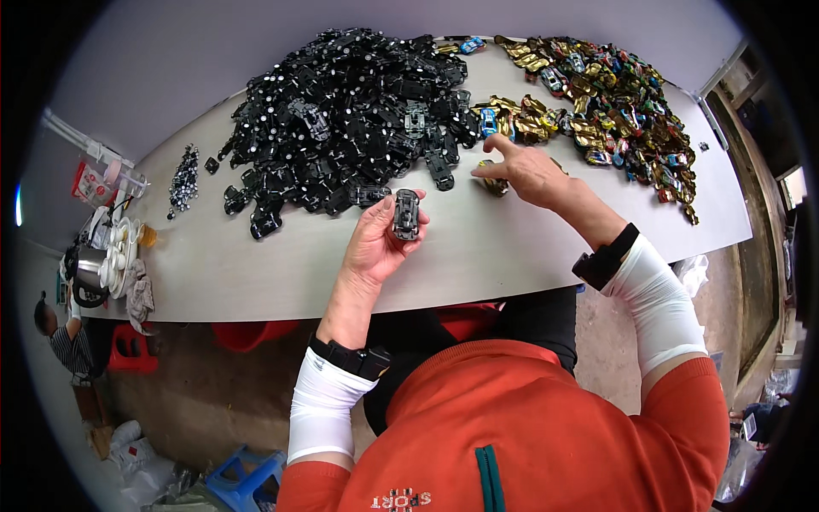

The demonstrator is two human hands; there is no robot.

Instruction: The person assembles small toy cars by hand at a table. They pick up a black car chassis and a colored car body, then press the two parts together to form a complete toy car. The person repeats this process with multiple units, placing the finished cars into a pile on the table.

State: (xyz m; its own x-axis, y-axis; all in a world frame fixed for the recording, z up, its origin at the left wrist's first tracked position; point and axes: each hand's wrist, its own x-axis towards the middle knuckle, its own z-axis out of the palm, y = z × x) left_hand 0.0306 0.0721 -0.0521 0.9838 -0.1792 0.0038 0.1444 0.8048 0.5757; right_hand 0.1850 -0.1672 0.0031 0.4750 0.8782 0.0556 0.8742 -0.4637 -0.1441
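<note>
My left hand (380, 239) is closed round a black toy car chassis (406, 214), held up above the table near its front edge. To the right, my right hand (536, 175) reaches over the table with its thumb and index finger spread apart. Just beneath those fingers lies a gold toy car body (495, 184), partly hidden; I cannot tell whether the hand touches it. A blue toy car body (488, 121) lies just beyond the index finger, beside more gold bodies (533, 119). Another black chassis (439, 171) lies between my two hands.
A large heap of black chassis (341, 111) covers the table's middle back. Gold and coloured car bodies (631, 119) spread along the right. Small silvery parts (183, 181) lie at left, near a metal pot (89, 271). Another person (68, 341) sits at far left.
</note>
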